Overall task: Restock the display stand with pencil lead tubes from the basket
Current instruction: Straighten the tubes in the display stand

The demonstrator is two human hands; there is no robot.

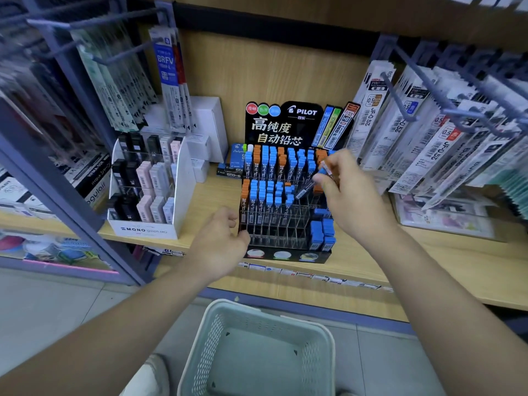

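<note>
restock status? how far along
Done: back rows of the stand are full of blue and orange tubes, and the basket looks empty. In hand: right hand holds a few tubes over the stand; left hand steadies its left edge. Left: many front slots remain empty.
</note>
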